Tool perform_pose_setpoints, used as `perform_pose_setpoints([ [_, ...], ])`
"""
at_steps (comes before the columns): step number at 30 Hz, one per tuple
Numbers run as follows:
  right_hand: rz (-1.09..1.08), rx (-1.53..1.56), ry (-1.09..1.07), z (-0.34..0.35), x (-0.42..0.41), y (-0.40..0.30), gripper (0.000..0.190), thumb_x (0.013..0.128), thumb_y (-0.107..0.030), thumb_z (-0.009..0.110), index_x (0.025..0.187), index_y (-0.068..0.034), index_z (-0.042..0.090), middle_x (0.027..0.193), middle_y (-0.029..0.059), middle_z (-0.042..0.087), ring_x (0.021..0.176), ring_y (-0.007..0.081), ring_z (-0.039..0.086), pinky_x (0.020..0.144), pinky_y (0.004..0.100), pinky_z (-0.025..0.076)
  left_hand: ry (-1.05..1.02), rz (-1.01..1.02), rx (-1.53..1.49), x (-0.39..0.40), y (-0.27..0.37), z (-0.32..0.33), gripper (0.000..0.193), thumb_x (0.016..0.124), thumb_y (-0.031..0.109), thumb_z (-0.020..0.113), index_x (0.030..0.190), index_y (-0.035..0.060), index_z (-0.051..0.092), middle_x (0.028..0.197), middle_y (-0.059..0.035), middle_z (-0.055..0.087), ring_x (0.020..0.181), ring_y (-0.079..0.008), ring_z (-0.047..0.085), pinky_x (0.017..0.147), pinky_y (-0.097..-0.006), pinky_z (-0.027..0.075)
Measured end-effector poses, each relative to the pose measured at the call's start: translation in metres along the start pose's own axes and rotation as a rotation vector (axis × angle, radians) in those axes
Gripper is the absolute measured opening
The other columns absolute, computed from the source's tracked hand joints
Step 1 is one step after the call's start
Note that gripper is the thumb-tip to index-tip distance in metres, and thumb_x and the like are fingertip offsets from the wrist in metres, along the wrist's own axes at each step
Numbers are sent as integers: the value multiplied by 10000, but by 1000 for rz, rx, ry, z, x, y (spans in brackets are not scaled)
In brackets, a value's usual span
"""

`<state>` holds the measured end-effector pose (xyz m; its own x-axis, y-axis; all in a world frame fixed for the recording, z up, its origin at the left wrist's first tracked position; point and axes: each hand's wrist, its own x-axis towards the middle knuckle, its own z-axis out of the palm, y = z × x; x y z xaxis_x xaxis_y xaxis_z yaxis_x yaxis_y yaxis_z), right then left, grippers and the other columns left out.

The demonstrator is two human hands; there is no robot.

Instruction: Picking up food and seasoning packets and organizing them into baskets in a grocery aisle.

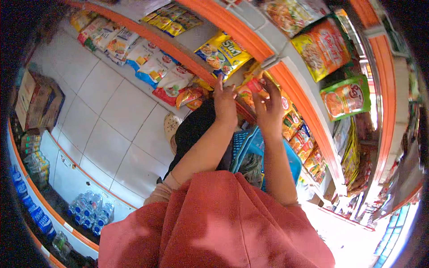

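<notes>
My left hand (225,104) reaches to an orange-edged shelf, its fingers apart and index finger stretched out. That fingertip is at the lower corner of a yellow and blue Blue Band packet (223,55); whether it touches is unclear. Beside it, my right hand (269,112) is at red and orange packets (246,95), fingers bent around a red part of one. I cannot tell whether they grip it. Below my forearms is a blue plastic basket (293,160), partly hidden by my right arm, with a dark item (252,165) inside.
Flour-like bags (164,67) line the lower shelf. Small seasoning packets (305,144) hang or stand along the right. More pouches (347,97) fill the upper shelf. White floor tiles (115,110) lie left, with a cardboard box (42,100) and bottled water (90,209) beyond.
</notes>
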<state>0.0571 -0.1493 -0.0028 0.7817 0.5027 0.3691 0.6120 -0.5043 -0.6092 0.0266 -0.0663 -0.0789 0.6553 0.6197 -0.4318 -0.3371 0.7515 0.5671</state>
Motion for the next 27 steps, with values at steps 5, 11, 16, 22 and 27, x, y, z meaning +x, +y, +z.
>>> perform_pose_setpoints([
  [5, 470, 144, 67, -77, -113, 44, 231, 758, -61, 588, 986, -25, 603, 1028, 140, 593, 1001, 288, 548, 840, 357, 436, -35, 11, 10, -16, -6, 5, 398, 828, 79, 481, 1219, 63, 407, 1112, -74, 441, 927, -161, 501, 780, -277, 417],
  [11, 701, -540, -406, -85, -238, 191, 702, 738, -405, 637, 1304, -94, 363, 1326, 152, 400, 1205, 348, 395, 940, 435, 381, -161, -40, 211, -47, -24, 10, 236, 831, 131, 494, 1065, 94, 493, 1103, -33, 509, 962, -186, 555, 816, -326, 431],
  [16, 840, -621, -787, -41, -297, 214, 842, 707, -525, 602, 1354, -99, 271, 1390, 198, 276, 1263, 423, 265, 985, 567, 265, -276, 195, 465, -78, -33, 29, 183, 878, 97, 450, 1057, 63, 465, 1052, -61, 490, 898, -166, 561, 761, -286, 424],
  [22, 689, -501, -728, -69, -224, 151, 546, 751, -353, 550, 1185, -32, 461, 1156, 218, 509, 1081, 400, 485, 885, 511, 400, -437, 427, 663, -116, -27, 20, 181, 882, 93, 458, 1060, 63, 466, 985, -55, 504, 892, -150, 530, 775, -294, 413],
  [27, 990, -353, -207, -127, -233, 178, 418, 741, -236, 568, 1106, -38, 527, 1108, 210, 537, 932, 356, 590, 788, 434, 489, -548, 63, 657, -133, -44, 33, 199, 878, 122, 470, 1064, 54, 488, 986, -62, 558, 888, -142, 554, 773, -284, 425],
])
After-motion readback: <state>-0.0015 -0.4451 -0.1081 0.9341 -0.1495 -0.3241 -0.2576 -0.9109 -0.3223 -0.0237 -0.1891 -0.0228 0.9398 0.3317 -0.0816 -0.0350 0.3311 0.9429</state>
